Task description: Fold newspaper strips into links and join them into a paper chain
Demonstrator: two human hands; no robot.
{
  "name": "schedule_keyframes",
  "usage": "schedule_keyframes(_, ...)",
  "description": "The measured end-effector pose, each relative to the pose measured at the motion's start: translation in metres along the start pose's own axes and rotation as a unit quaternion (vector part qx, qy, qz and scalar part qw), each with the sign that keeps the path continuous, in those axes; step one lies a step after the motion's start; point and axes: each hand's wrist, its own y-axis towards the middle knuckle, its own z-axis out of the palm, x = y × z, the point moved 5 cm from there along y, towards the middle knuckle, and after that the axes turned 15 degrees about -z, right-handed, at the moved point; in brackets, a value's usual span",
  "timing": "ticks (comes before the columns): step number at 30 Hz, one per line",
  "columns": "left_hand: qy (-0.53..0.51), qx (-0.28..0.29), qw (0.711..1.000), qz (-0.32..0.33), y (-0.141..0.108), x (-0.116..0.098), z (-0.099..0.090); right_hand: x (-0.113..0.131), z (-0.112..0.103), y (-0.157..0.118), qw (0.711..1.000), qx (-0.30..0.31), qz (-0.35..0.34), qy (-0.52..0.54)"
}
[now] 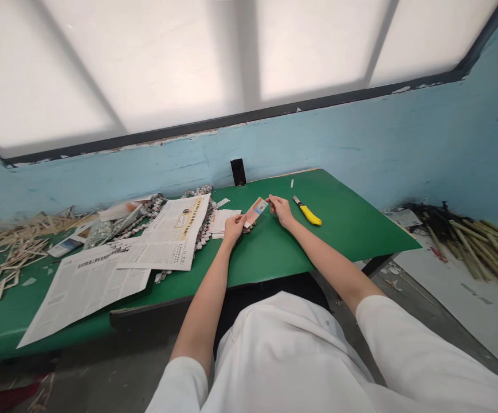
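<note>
A small strip of printed paper (256, 211), orange and pale blue, is stretched between my two hands above the green table. My left hand (234, 228) pinches its lower left end. At its upper right end my right hand (280, 210) has its fingers closed at the paper's corner. Some small folded pieces lie just under the strip, partly hidden by my left hand. Beside that hand is a stack of white paper pieces (223, 222). A knife with a yellow handle (310, 215) rests on the table to the right of my right hand.
A phone (238, 172) leans upright against the blue wall. Newspaper sheets (175, 232) cover a heap of folded paper chains on the left. Thin wooden strips (8, 252) are scattered at the far left. Bundled stalks (481, 244) lie beyond the table's right edge (371, 258).
</note>
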Motion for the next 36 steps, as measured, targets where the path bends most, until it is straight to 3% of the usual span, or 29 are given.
schedule_keyframes(4,0.025,0.01,1.0,-0.012,0.001,0.003,0.004,0.012,0.021,-0.01,0.991,0.117,-0.043,-0.049)
schedule_keyframes(6,0.029,-0.008,1.0,-0.001,0.002,0.003,0.002,0.018,0.025,-0.014,0.987,0.134,-0.062,-0.068)
schedule_keyframes(11,0.039,-0.161,0.983,0.078,0.0,-0.004,-0.018,0.021,0.031,-0.019,0.982,0.163,-0.057,-0.078)
schedule_keyframes(14,0.013,-0.194,0.977,0.083,-0.001,-0.005,-0.024,0.02,0.035,-0.021,0.978,0.187,-0.057,-0.074)
schedule_keyframes(16,-0.016,-0.175,0.982,0.076,0.0,-0.005,-0.022,0.02,0.035,-0.021,0.979,0.182,-0.059,-0.074)
schedule_keyframes(21,-0.081,-0.029,0.996,-0.003,0.004,0.0,-0.005,0.02,0.03,-0.018,0.984,0.148,-0.055,-0.077)
schedule_keyframes(24,-0.077,0.015,0.997,-0.009,0.003,0.0,0.001,0.019,0.028,-0.017,0.986,0.142,-0.049,-0.075)
schedule_keyframes(36,-0.157,0.028,0.986,-0.048,-0.004,-0.007,0.0,0.021,0.032,-0.019,0.991,0.128,-0.007,0.034)
